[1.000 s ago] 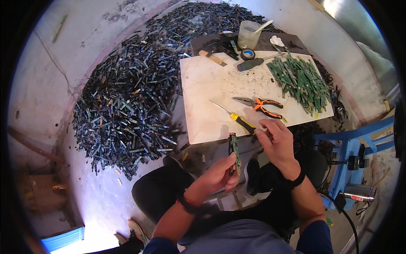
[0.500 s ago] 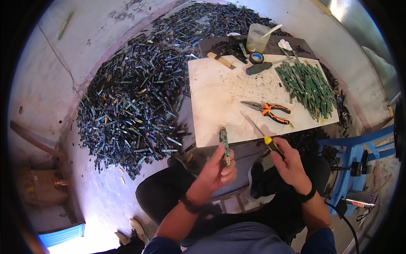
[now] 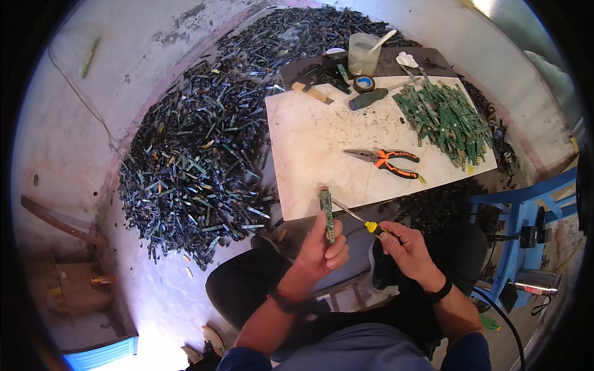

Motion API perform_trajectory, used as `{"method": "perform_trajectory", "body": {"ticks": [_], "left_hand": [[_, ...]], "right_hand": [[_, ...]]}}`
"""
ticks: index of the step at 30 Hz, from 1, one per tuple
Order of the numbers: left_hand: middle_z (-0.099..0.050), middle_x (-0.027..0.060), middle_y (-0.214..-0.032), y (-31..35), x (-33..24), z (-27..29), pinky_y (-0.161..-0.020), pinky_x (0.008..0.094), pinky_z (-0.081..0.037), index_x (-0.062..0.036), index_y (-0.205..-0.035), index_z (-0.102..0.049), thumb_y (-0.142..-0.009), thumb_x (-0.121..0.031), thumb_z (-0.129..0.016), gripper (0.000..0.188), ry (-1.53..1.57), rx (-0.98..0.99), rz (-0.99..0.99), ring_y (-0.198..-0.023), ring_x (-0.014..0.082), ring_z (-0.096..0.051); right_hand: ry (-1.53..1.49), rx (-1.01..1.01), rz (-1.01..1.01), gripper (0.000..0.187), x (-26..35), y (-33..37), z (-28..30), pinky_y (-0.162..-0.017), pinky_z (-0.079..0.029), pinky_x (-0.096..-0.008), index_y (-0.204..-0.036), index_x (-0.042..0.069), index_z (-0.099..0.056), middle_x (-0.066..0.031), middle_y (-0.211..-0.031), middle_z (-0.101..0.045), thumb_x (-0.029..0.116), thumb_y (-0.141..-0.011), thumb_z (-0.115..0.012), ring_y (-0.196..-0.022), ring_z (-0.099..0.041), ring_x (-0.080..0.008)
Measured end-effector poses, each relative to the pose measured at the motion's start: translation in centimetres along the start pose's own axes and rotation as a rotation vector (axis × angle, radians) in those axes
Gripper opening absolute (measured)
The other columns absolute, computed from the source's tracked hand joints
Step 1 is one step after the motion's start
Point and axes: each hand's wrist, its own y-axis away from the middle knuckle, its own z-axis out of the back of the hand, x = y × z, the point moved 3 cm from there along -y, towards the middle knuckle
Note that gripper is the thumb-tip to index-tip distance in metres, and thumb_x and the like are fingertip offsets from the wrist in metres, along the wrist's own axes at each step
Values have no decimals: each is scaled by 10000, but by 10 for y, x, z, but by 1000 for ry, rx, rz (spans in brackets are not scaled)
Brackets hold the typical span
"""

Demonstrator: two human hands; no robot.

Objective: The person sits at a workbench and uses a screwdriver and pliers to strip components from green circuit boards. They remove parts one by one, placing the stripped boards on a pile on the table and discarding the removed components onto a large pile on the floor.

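Observation:
My left hand point(image 3: 320, 250) is closed round the lower end of a narrow green circuit board strip point(image 3: 327, 213), which stands nearly upright near the board's front edge. In my right hand point(image 3: 405, 247) is a screwdriver with a yellow-and-black handle point(image 3: 373, 228). Its thin metal shaft point(image 3: 348, 211) points up and left, with the tip close beside the strip; whether it touches I cannot tell. Beyond both hands, pliers with orange-and-black handles point(image 3: 387, 162) lie on the pale work board point(image 3: 309, 142). A heap of green circuit board strips point(image 3: 445, 120) covers the board's right side.
A dark-handled screwdriver point(image 3: 369, 99), a tape roll point(image 3: 364, 83), a wooden-handled tool point(image 3: 312, 93) and a plastic cup point(image 3: 364, 54) stand or lie at the back. A large pile of strips point(image 3: 192, 167) spreads over the floor at left. A blue chair point(image 3: 516, 238) stands at right.
The screwdriver in my right hand has swung left and lower, bringing its tip beside the strip. My left hand still grips the strip. The whole view has shifted slightly.

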Motion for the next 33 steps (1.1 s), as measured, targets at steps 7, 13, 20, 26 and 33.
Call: {"method": "perform_trajectory", "body": {"ticks": [7,13,20,26,33], "left_hand": [[-381,-14,-483,1,-1,-2,-410,270,-279,-148,-729,-370,-995,-566,-241,513,13,2,-2,-385,134,-330],[-380,-14,-480,3,-2,-2,-411,270,-277,-150,-733,-373,-993,-569,-239,510,37,47,-3,-385,133,-331],[-372,-16,-479,6,-2,-4,-413,268,-272,-152,-742,-378,-989,-578,-234,513,33,36,-3,-386,131,-322],[-351,-14,-471,6,-1,-4,-404,274,-269,-154,-732,-388,-985,-587,-239,523,7,-3,-6,-378,139,-314],[-323,-11,-451,4,3,-2,-384,267,-250,-165,-684,-354,-973,-614,-232,547,-148,-128,-12,-366,133,-280]], "right_hand": [[81,-117,182,254,-7,-2,-4,-622,-449,-261,-1119,-18,-607,-63,-784,-601,77,-886,-642,-674,-541,-113],[332,-217,245,292,13,3,-9,-641,-470,-277,-1092,-10,-629,-123,-832,-623,18,-808,-689,-682,-586,-219],[360,-249,338,306,23,7,-15,-611,-474,-289,-1088,-7,-632,-133,-808,-609,-14,-788,-689,-663,-587,-242],[372,-271,406,331,21,0,-19,-555,-460,-296,-1109,6,-627,-121,-779,-586,-28,-784,-683,-629,-570,-236],[-207,-125,3,257,4,-5,-19,-534,-428,-266,-1132,-5,-614,-51,-763,-565,100,-899,-635,-631,-540,-142]]}}
